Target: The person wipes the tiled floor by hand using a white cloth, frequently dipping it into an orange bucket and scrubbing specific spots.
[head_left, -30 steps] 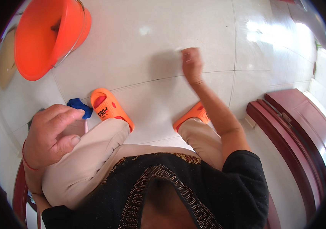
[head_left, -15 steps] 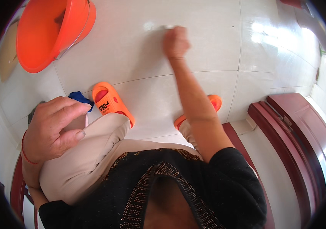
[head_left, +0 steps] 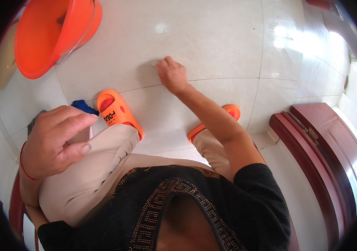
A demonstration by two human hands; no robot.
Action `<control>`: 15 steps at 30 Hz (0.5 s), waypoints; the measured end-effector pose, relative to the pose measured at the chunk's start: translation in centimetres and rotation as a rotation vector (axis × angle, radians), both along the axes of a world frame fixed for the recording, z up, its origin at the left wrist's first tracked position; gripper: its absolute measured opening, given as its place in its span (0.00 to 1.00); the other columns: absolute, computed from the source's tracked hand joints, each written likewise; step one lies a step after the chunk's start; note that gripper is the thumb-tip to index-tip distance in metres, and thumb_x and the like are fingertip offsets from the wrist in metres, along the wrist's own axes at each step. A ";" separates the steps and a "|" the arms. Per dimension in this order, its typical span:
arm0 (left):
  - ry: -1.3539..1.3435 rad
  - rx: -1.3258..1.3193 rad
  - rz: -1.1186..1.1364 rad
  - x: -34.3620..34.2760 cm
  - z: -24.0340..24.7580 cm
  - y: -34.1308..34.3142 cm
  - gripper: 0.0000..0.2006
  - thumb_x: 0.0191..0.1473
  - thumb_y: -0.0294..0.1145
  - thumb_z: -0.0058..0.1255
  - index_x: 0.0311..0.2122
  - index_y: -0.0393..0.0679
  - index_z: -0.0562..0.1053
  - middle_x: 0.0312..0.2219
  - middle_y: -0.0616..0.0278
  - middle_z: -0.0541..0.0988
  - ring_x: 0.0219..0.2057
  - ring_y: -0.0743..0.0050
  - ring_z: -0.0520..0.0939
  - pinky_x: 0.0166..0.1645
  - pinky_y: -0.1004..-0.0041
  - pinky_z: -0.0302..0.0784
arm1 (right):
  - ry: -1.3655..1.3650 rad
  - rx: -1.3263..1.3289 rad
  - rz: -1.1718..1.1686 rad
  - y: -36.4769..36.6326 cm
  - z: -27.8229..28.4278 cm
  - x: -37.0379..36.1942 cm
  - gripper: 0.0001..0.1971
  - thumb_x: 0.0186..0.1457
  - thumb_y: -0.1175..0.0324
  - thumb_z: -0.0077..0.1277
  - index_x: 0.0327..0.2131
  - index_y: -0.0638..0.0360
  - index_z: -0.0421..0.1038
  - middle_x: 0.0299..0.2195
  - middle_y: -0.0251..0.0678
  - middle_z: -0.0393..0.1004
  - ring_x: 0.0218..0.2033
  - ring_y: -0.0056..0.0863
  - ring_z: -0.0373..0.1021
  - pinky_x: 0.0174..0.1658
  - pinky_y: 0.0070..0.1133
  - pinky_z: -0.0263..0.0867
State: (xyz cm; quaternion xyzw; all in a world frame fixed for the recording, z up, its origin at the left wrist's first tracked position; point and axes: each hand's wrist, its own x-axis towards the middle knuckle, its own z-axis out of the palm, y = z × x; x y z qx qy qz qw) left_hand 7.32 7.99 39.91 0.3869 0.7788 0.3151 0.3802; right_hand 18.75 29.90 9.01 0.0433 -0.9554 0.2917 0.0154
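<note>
My left hand (head_left: 55, 140) is held over my left thigh, with a red string round the wrist. Its fingers curl about a pale pink, flat-sided thing (head_left: 87, 134); most of that is hidden beneath the hand. Out over the tiled floor, my right hand (head_left: 172, 75) is closed in a pinch. A small pale bit (head_left: 154, 63) pokes out past its fingertips, too small to name. Below the right hand, a soft shadow lies on the tiles.
A large orange bucket (head_left: 38, 46) with a wire handle stands far left, something dark inside. Orange slippers (head_left: 120, 111) are on my feet, a dark blue cloth (head_left: 84, 106) beside the left one. Dark red wooden furniture (head_left: 325, 125) is at the right.
My right hand has come nearer and to the left, its elbow bending more. The left hand keeps its grip, and the whole view has shifted slightly.
</note>
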 end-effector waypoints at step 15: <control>0.033 0.006 -0.004 0.1 0.5 0.1 0.18 0.37 0.28 0.52 0.38 0.33 0.70 0.28 0.50 0.74 0.26 0.54 0.74 0.31 0.67 0.71 | 0.021 -0.086 -0.672 15.0 2.1 -2.5 0.07 0.48 0.68 0.47 0.20 0.55 0.63 0.26 0.35 0.69 0.22 0.39 0.66 0.26 0.30 0.62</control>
